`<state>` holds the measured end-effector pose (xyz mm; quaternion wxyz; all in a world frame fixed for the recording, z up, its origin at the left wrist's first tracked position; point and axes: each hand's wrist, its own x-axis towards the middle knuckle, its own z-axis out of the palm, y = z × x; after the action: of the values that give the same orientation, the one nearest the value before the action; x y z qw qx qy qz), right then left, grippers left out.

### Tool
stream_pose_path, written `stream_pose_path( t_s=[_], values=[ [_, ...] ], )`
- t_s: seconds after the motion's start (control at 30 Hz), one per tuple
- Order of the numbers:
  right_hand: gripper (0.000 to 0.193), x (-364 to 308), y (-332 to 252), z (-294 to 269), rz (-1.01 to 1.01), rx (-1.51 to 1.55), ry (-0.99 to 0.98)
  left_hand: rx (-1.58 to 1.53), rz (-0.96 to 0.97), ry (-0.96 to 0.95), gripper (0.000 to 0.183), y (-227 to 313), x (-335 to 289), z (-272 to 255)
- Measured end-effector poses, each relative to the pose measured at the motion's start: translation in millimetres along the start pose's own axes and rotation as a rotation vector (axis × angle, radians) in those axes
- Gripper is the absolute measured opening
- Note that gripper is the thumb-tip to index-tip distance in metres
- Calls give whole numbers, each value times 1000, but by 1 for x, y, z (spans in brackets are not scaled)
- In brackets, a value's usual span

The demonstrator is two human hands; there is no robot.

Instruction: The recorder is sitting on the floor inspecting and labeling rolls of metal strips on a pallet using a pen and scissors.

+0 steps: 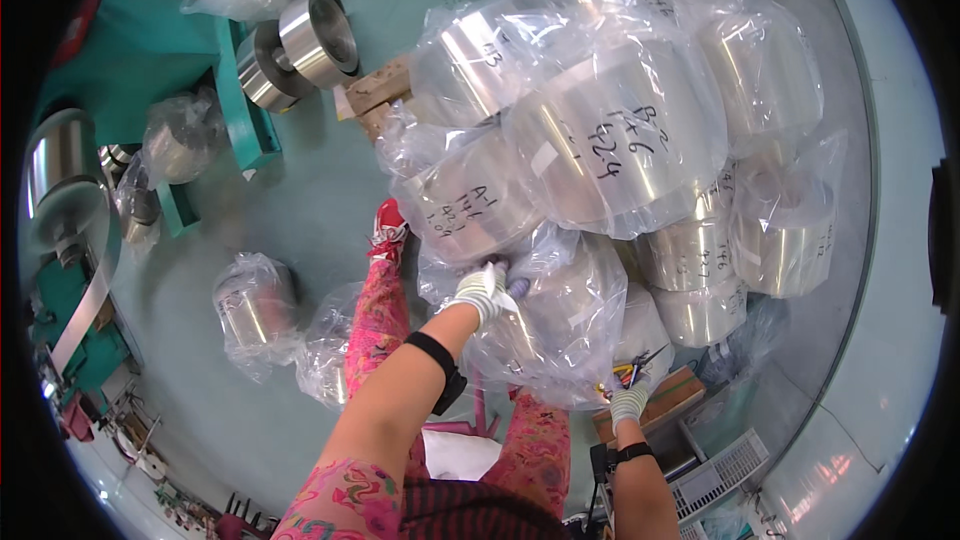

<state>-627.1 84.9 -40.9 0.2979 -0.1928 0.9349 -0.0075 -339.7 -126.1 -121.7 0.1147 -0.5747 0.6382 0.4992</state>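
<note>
My left hand [482, 294], in a striped knit glove with grey fingertips, rests on the near metal roll [550, 315]. Its fingers are bent into the clear plastic bag [590, 280] that wraps the roll, and a white scrap or strip [496, 286] lies across them. To the right of that roll, my right hand [629, 404], gloved alike, is closed around small thin tools [632, 374] with dark pointed tips and yellow and red parts; their exact kind is unclear. Just beyond my left hand lies another bagged roll [470, 195] with handwriting on its wrap.
More bagged metal rolls [620, 130] are piled ahead and to the right. A cardboard box [675, 392] and a white slotted crate [720, 475] stand by my right arm. Leftward are bagged rolls on the floor [255, 310], a green machine frame [240, 100] and bare rolls [318, 38].
</note>
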Motion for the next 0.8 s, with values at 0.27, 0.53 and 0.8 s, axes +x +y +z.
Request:
stream_pose_path(
  t_s=[0.27, 0.53, 0.8],
  values=[
    [38, -23, -51, -27, 30, -64, 43, -187, 34, -45, 50, 41, -75, -100],
    [28, -19, -213, -71, 2, 671, -10, -447, 535, 804, 72, 121, -26, -220],
    [38, 68, -322, 5, 194, 1784, -499, 78, 461, 638, 62, 145, 45, -248]
  ],
)
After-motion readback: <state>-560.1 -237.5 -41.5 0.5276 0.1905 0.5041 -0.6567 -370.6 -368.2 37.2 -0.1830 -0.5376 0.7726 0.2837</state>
